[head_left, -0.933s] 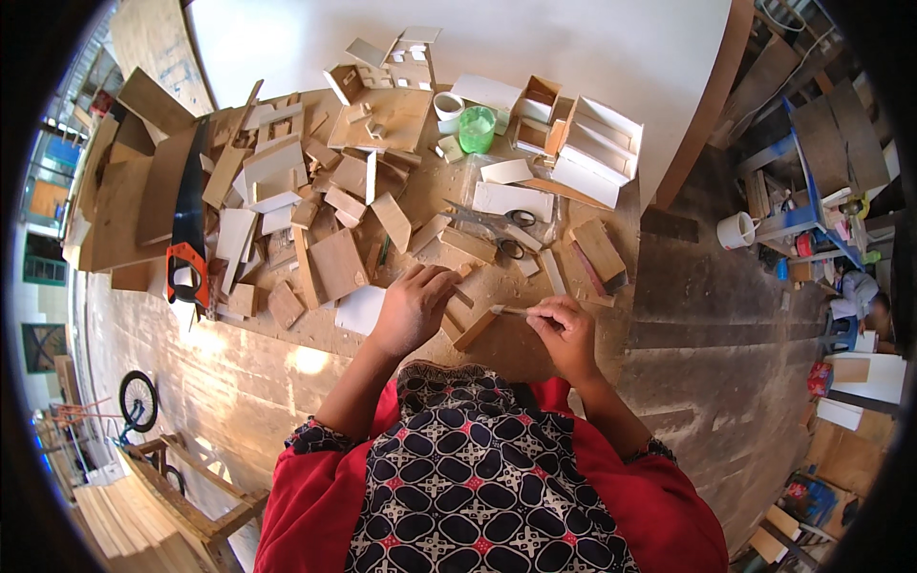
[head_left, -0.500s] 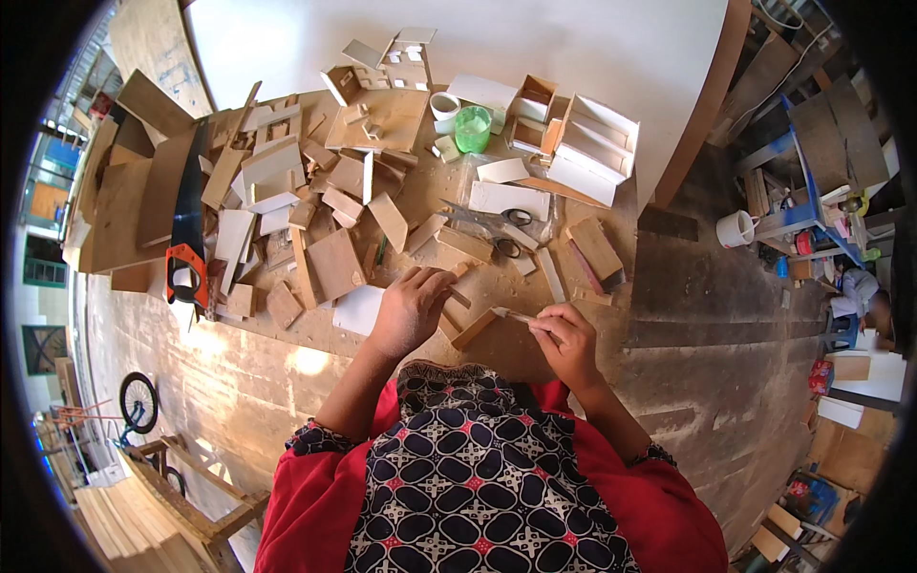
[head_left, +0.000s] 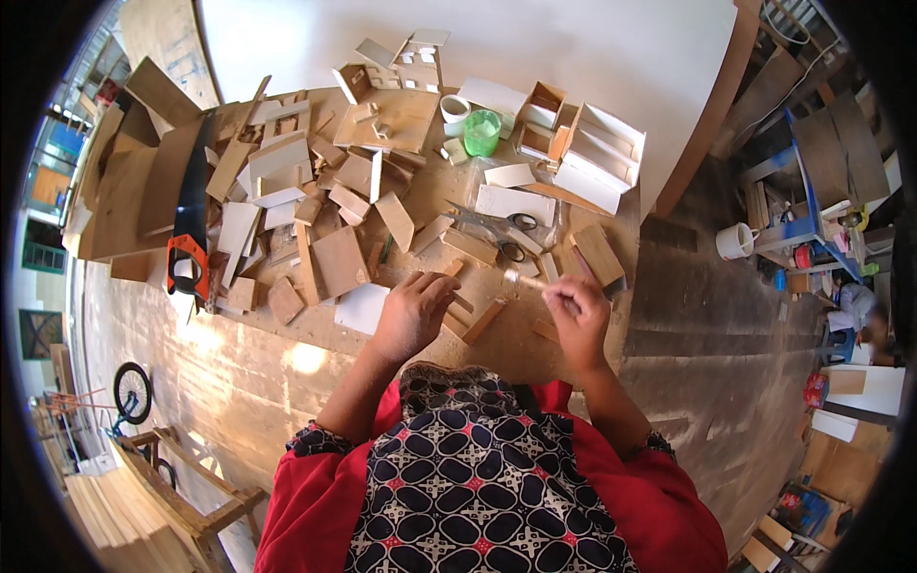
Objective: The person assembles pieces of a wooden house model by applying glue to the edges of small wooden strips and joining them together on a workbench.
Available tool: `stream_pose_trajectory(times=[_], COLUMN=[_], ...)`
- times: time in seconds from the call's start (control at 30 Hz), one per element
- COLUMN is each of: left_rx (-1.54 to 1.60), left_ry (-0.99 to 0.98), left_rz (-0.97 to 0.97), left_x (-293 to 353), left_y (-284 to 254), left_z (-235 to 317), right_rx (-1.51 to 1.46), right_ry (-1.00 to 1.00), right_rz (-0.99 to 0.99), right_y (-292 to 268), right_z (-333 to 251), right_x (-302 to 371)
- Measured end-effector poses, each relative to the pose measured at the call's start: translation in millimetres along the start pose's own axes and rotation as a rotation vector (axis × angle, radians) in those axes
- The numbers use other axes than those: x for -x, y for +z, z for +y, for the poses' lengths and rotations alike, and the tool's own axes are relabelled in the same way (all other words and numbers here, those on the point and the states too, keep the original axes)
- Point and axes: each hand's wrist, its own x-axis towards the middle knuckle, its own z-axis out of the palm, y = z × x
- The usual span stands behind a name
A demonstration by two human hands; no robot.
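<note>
Over the table's (head_left: 435, 196) near edge, the right hand (head_left: 580, 310) pinches a white-tipped brush (head_left: 531, 281) between thumb and fingers! Left hand (head_left: 413, 310), fingers drawn together at a thin wooden strip (head_left: 462, 303); can't tell if they grip it. Wood offcuts (head_left: 341, 261) crowd the left half, an orange-handled saw (head_left: 189, 270) juts past the near-left corner, and sunlight streaks the floor (head_left: 287, 411) towards a bicycle (head_left: 132, 393).

Left hand (head_left: 411, 310), centre of frame: fingertip contact with the wood strip (head_left: 461, 303) is obscured. Right hand (head_left: 580, 317) conceals the rear end of the light-tipped stick (head_left: 537, 281); its tip is blurred. Lower edge crops the patterned garment (head_left: 468, 477); upper edge crops the white panel (head_left: 458, 38). Seated person (head_left: 860, 307), far right: activity indeterminable.
</note>
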Motion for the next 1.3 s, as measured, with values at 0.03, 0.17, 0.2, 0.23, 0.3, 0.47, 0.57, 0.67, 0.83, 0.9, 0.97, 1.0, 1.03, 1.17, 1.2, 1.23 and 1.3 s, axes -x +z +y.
stream_pose_trajectory(times=[0.03,0.17,0.2,0.23,0.3,0.47,0.57,0.67,0.83,0.9,0.97,1.0,1.03,1.17,1.2,1.23,1.3], left_rx=[0.003,0.012,0.017,0.022,0.024,0.029,0.025,0.002,0.009,0.04,0.052,0.059,0.057,0.109,0.129,0.149,0.105], left_ry=[0.0,0.004,-0.01,-0.02,-0.026,-0.046,-0.038,-0.058,-0.284,-0.34,-0.379,-0.395,-0.395,-0.371,-0.343,-0.316,-0.249], left_rz=[0.005,0.045,0.049,0.052,0.059,0.083,0.086,0.081,0.066,0.055,0.017,-0.006,-0.022,-0.034,0.005,0.044,0.182], left_x=[1.2,6.1,8.1,9.2,11.3,17.6,14.7,15.9,5.3,-4.7,-17.1,-23.6,-28.7,-40.1,-39.2,-38.4,-34.3], left_y=[-0.5,-4.0,-5.1,-6.2,-8.7,-14.2,-15.9,-14.9,-10.3,-7.2,-8.3,-9.4,-9.0,-5.8,-3.8,-2.8,-10.8], left_z=[-0.2,-0.1,0.1,1.1,1.7,-0.3,1.0,-1.4,-2.2,-3.2,-0.5,2.7,5.3,15.4,14.7,14.4,12.0], right_rx=[-0.051,-0.217,-0.318,-0.302,-0.269,-0.054,0.207,0.419,0.083,0.291,0.437,0.474,0.511,0.561,0.534,0.507,0.477], right_ry=[0.06,0.053,0.067,0.033,-0.033,-0.233,-0.219,-0.407,-0.293,-0.39,-0.36,-0.365,-0.369,-0.451,-0.408,-0.366,-0.25], right_rz=[0.016,0.087,0.087,0.119,0.182,0.18,0.063,0.074,-0.458,-0.654,-0.716,-0.71,-0.704,-0.51,-0.479,-0.448,-0.41], right_y=[2.3,19.9,25.9,32.3,46.7,81.8,95.7,102.6,83.5,71.2,67.5,64.4,62.3,60.2,58.4,55.3,49.5], right_z=[0.0,7.9,6.3,8.8,15.2,6.6,28.7,23.4,-42.2,-53.5,-53.1,-52.7,-51.2,-34.4,-35.9,-39.1,-35.4], right_x=[-10.5,-56.0,-71.6,-88.5,-123.0,-191.3,-219.7,-213.8,-139.8,-105.6,-82.5,-75.2,-70.0,-56.0,-55.2,-55.4,-52.7])
